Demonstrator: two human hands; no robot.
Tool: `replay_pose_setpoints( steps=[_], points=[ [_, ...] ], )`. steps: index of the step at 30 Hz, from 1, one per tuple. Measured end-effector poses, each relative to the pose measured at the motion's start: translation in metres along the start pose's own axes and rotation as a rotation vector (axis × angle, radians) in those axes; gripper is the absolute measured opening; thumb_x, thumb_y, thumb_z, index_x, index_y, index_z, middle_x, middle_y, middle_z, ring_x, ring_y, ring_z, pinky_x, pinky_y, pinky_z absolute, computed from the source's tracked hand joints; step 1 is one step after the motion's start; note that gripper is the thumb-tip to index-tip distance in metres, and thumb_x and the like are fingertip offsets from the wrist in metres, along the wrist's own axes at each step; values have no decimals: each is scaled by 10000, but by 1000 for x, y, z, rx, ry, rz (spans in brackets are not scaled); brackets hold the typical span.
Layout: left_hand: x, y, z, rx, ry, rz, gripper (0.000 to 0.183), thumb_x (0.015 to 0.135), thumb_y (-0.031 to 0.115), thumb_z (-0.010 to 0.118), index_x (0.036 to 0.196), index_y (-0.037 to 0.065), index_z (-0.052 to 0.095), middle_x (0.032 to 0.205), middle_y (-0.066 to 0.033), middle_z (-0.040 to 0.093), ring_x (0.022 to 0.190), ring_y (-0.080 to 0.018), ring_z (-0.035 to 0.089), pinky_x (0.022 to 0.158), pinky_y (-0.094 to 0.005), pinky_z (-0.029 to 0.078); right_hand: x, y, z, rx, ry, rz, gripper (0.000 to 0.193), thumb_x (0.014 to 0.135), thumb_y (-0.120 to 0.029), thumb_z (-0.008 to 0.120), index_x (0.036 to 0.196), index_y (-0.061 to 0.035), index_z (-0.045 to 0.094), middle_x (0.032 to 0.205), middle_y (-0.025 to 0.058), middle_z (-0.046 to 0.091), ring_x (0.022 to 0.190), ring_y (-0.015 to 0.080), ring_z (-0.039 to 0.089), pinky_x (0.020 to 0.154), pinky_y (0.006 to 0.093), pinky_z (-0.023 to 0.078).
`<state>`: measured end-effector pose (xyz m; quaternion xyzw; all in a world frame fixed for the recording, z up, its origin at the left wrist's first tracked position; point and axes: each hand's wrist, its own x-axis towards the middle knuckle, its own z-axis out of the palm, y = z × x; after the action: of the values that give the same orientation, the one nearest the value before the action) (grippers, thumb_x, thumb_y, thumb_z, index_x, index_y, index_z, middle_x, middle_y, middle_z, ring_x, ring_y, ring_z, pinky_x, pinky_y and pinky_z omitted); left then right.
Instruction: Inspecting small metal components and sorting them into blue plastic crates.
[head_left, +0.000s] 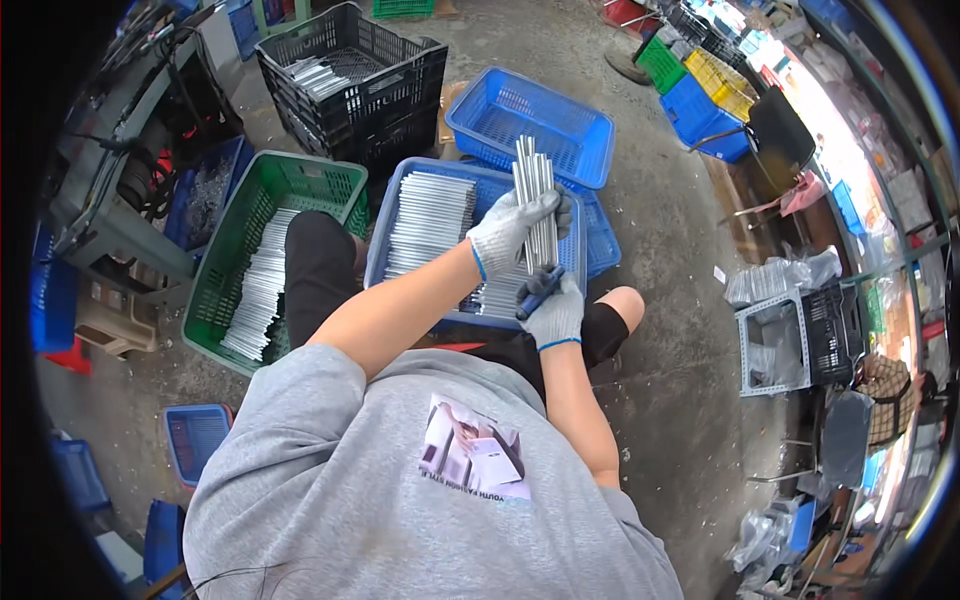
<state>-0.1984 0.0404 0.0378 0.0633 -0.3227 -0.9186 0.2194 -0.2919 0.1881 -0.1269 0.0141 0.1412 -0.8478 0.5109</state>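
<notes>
My left hand [508, 228], in a white knit glove with grey fingers, is closed around a bundle of silvery metal tubes [536, 180]. They stand slanted over the right half of a blue plastic crate [374, 262]. Just below their lower ends, my right hand [556, 316], gloved the same way, closes on a short dark-blue handle-like tool [540, 292]; its tip cannot be made out. More metal tubes [430, 220] lie in a neat row in the crate's left half, and some show beneath my hands. Left of my knee, a green crate [318, 178] holds a long stack of similar tubes [262, 285].
Stacked black crates [380, 110] with some tubes on top stand at the far left. Beyond the work crate is a blue crate [590, 165]. Machinery [130, 200] borders the left; a cluttered bench [850, 150], a chair [782, 130] and a grey-framed bin [745, 350] line the right.
</notes>
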Motion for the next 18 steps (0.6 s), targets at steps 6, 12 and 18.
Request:
replay_pose_setpoints(
  steps=[6,12,18],
  points=[
    [-63,11,-2,202,-55,57,249,992,212,709,1159,35,656,1005,-97,714,922,-178,697,872,-345,577,-48,70,161,11,463,1,546,1045,-507,470,1348,-66,577,1283,183,634,1073,337,653,907,506,530],
    [-98,21,20,712,-210,184,264,972,163,702,1205,45,671,1138,-124,723,959,-205,658,909,-340,532,-57,71,160,-56,278,117,554,1017,-478,470,1390,-74,536,1334,143,606,1199,273,617,1053,476,469],
    [-111,33,7,1028,30,172,357,950,29,613,1307,33,626,1011,-57,662,764,-121,579,693,-233,504,-44,83,169,-147,208,-169,401,1018,-429,602,1282,-127,605,1064,-3,660,816,108,581,674,225,468]
  ],
)
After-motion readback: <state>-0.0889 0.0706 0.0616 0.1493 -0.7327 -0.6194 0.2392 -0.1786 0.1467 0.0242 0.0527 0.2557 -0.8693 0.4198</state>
